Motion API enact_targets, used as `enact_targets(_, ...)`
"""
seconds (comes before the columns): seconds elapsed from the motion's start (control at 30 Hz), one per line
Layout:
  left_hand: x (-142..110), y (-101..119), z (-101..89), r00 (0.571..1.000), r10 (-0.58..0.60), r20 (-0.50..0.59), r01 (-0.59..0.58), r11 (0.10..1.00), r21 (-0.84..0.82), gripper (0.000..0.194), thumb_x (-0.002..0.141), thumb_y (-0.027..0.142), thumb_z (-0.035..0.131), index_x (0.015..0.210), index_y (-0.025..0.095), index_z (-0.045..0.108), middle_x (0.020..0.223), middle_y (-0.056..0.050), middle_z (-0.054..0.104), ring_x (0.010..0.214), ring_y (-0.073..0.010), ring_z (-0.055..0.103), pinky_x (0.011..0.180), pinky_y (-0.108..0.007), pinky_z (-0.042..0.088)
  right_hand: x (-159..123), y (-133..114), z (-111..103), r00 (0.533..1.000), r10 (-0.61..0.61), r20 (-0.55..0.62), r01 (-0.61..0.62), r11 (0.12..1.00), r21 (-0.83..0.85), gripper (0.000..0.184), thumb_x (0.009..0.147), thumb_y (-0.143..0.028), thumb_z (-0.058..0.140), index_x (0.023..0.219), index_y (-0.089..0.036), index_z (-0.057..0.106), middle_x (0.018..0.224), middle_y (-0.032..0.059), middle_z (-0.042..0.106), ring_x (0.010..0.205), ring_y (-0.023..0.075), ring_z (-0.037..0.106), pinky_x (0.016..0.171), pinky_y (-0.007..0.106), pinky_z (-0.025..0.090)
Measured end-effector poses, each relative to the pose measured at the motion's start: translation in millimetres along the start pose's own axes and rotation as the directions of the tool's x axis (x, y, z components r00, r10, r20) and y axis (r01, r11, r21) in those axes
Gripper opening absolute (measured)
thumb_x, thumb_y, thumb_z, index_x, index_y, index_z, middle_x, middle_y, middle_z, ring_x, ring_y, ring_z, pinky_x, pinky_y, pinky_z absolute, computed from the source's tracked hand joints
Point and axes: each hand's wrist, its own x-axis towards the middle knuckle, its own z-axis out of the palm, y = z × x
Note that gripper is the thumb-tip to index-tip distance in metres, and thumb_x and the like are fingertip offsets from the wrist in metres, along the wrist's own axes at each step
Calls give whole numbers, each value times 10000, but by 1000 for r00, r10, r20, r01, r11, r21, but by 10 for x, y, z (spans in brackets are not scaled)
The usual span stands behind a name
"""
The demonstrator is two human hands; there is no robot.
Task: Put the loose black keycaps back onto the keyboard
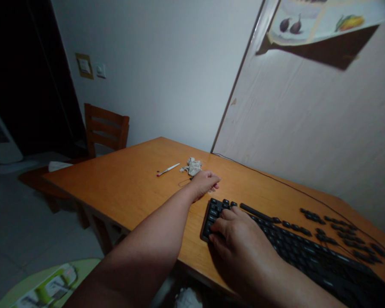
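Keyboard (303,246), black, lay near right on the surface (115,179) under right hand (237,231), fingers curled; left hand (207,183) farther, fingers half-closed, both grips indiscernible; careless sweeping risked scattering loose keycaps (312,216).

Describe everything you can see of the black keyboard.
The black keyboard, apparently plastic, is long and rectangular, with rows of keys, some bearing pale markings. It lies flat on the wooden table, along the near edge. The right hand touches its left end, hiding some keys; the right end fades into shadow.
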Motion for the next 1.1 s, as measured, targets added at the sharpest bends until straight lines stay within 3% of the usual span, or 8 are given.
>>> enact_targets(0.27,-13,15,2,1000,1,-4,-1,1000,7,166,812,298,640,770,161,556,688,-31,671,572,-96,559,575,-208,436,-6,-44,-3,1000,-3,16,3,1000,-6,168,861,-147,574,759,-235,675,856,58,651,873,242,535,783,377,419)
enact_targets(0.5,-3,5,1,1000,8,-10,-7,1000,16,190,825,319,643,772,161,552,688,-33,673,565,-96,556,576,-212,427,-74,-73,120,994,-109,-5,104,966,-237,113,855,-199,606,767,-212,676,812,95,641,793,244,504,720,411,371)
enact_targets(0.6,1,4,3,1000,5,-9,-5,1000,25,190,837,323,632,781,159,554,690,-29,666,561,-93,553,571,-209,422,-150,-96,167,991,-129,-23,113,930,-351,101,837,-181,645,903,-193,720,836,84,661,784,238,515,687,412,361)
enact_targets(0.77,6,-5,5,1000,3,-8,-3,999,38,180,847,319,616,787,160,556,695,-29,662,570,-98,557,580,-213,434,-285,-128,197,986,-152,-74,101,882,-461,420,817,-160,690,1235,-129,672,849,59,688,762,219,553,660,394,391)
enact_targets(1.1,1,-7,4,1000,5,5,-5,998,60,171,847,302,614,774,160,555,684,-25,656,563,-93,547,585,-212,435,-178,-136,111,986,-126,113,165,858,-487,416,846,-126,632,1260,-115,667,908,93,728,766,238,636,620,371,452)
